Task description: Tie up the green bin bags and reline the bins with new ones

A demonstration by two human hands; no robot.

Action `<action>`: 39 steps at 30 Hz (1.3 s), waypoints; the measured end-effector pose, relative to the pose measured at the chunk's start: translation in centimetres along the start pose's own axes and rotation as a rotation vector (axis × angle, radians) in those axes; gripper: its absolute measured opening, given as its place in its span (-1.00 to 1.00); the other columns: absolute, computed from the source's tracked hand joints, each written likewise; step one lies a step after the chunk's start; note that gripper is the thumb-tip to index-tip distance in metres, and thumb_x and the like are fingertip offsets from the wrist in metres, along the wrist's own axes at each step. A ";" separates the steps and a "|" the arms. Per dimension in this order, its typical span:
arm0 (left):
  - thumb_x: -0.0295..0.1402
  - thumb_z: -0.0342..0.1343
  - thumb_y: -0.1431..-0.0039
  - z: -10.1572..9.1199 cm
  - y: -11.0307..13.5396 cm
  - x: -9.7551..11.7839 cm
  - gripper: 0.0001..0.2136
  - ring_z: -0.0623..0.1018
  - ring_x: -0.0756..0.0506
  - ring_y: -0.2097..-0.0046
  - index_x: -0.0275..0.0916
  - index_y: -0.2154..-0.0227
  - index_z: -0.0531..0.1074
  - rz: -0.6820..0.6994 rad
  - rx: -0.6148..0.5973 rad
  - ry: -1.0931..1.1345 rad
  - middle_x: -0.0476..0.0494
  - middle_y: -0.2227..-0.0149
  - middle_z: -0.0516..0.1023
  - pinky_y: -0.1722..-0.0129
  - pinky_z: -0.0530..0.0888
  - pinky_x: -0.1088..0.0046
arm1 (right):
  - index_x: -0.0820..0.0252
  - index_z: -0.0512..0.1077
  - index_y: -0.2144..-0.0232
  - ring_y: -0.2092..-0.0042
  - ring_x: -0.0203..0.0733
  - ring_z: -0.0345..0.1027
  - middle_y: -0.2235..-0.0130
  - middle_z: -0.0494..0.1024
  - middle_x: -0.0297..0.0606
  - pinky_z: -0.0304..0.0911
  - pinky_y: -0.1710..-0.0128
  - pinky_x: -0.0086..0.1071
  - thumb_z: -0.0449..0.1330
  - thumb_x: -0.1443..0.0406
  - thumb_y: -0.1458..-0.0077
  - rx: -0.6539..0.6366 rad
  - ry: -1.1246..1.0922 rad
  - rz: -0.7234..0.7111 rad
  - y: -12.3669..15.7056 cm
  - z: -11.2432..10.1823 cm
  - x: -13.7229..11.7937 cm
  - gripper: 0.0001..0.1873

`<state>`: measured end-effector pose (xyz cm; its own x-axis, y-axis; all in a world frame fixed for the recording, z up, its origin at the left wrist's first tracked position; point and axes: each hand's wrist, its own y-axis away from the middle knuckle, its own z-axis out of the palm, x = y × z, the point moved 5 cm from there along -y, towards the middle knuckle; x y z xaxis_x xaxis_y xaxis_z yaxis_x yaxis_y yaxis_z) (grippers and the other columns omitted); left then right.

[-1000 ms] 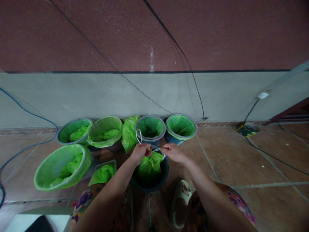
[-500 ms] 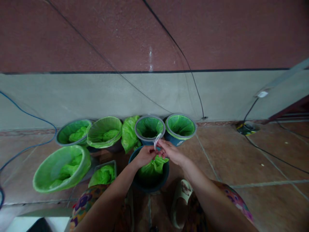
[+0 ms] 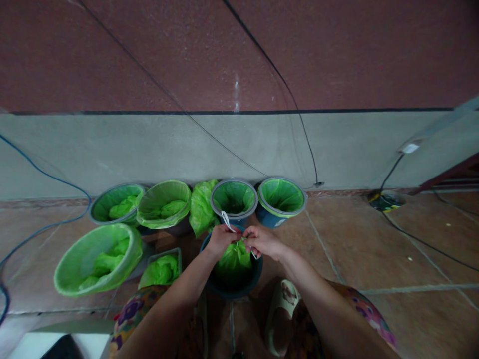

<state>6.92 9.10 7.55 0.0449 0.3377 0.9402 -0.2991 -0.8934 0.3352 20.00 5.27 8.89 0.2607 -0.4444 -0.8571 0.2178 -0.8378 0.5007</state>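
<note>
My left hand (image 3: 221,241) is closed on a white drawstring (image 3: 226,221), whose loop stands up above the fingers. My right hand (image 3: 265,242) meets it from the other side, fingers pinched on the same string; a short white end shows below them. Under both hands the gathered neck of a green plastic bag (image 3: 235,259) rises out of a dark blue bin (image 3: 258,276). The fingertips nearly touch, and the exact crossing of the string is too small to make out. What lies inside the bag is hidden.
Behind stand two bins with green liners, a left bin (image 3: 215,212) and a right bin (image 3: 273,219). Several more lined bins lie left, including a tilted one (image 3: 62,271), beside a loose green bag (image 3: 202,204). A blue cable (image 3: 67,184) runs at far left.
The white string's loop has moved from between the hands to above my left hand. My right hand's fingers have curled in from a flatter pose, and a string end now shows beneath them.
</note>
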 end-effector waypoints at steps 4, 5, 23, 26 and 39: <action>-0.52 0.18 0.18 -0.3 -0.2 0.7 -0.94 0.48 -0.01 0.43 -0.29 0.57 0.50 0.172 0.021 -0.349 -0.02 0.53 0.53 0.31 0.39 0.46 | 0.23 0.39 0.37 0.67 -0.43 0.12 0.63 0.43 -0.43 0.00 0.68 -0.55 0.12 0.38 0.01 -0.030 0.188 0.016 -0.4 -0.2 0.8 -0.91; -0.51 0.17 0.15 -0.3 -0.2 0.8 -0.92 0.50 -0.03 0.38 -0.28 0.52 0.53 0.212 0.025 -0.430 -0.04 0.48 0.56 0.25 0.40 0.44 | 0.24 0.41 0.39 0.65 -0.43 0.14 0.60 0.46 -0.40 0.01 0.66 -0.55 0.12 0.37 0.00 0.007 0.252 -0.015 -0.6 -0.5 0.9 -0.92; -0.34 0.18 0.04 1.0 0.1 0.6 -0.66 0.47 0.05 0.50 -0.25 0.14 0.43 0.229 0.089 -0.023 0.01 0.39 0.53 0.49 0.45 0.54 | 0.25 0.47 0.43 0.53 -0.42 0.22 0.48 0.50 -0.33 0.11 0.55 -0.56 0.14 0.24 -0.03 0.092 -0.029 -0.154 -0.5 -0.8 -0.5 -0.81; -0.35 0.20 0.07 1.0 0.3 0.7 -0.75 0.48 0.02 0.52 -0.28 0.27 0.48 0.137 0.047 -0.020 -0.01 0.48 0.53 0.51 0.43 0.52 | 0.24 0.48 0.43 0.54 -0.41 0.22 0.51 0.49 -0.36 0.08 0.57 -0.55 0.09 0.28 -0.03 0.144 0.012 -0.138 -0.4 -1.1 -0.6 -0.80; -0.45 0.05 0.03 -1.7 -1.4 -3.0 -0.81 0.33 0.04 0.58 -0.25 0.69 0.41 0.104 0.127 -0.561 0.03 0.70 0.36 0.54 0.21 0.53 | 0.25 0.55 0.33 0.11 0.01 0.44 0.20 0.58 0.04 0.23 0.14 -0.26 0.06 0.29 -0.10 0.386 0.946 0.099 -0.8 -2.9 1.5 -0.73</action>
<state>5.56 9.84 4.16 0.5296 0.0683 0.8455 -0.2141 -0.9537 0.2112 22.91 6.16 7.57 0.9322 -0.2254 -0.2831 -0.1194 -0.9301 0.3475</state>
